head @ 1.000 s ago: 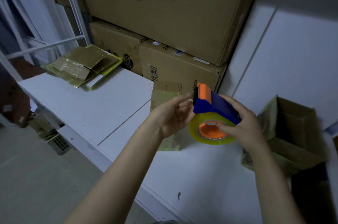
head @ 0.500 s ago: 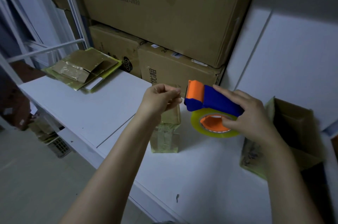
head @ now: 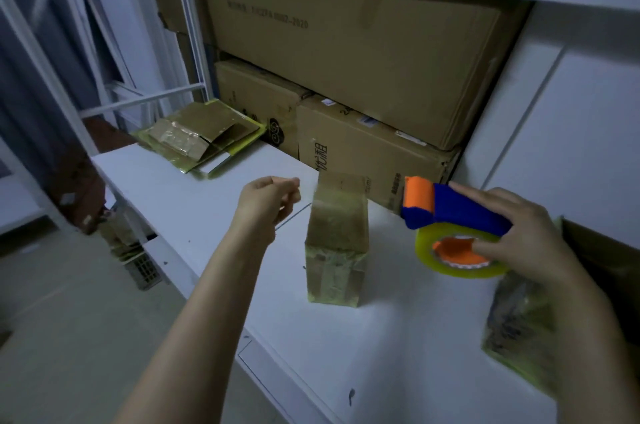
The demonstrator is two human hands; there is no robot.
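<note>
A blue and orange tape dispenser (head: pixel 446 209) carries a roll of clear yellowish tape (head: pixel 426 254). My right hand (head: pixel 519 243) grips it, fingers over the blue handle and thumb in the orange core. It hovers just right of a small taped cardboard box (head: pixel 336 240), which stands upright on the white shelf top (head: pixel 207 202). My left hand (head: pixel 268 203) is left of the box, thumb and fingertips pinched together. A faint hazy strip of tape seems to run from the dispenser across the box top to those fingers.
Large cardboard cartons (head: pixel 346 53) are stacked at the back under an upper shelf. Flattened cartons (head: pixel 201 139) lie at the far left of the shelf top. An open taped box (head: pixel 519 330) sits at the right edge. The floor lies below on the left.
My left hand has drawn away leftward from the dispenser's orange front, past the small box. The dispenser has stayed in my right hand, at the box's right.
</note>
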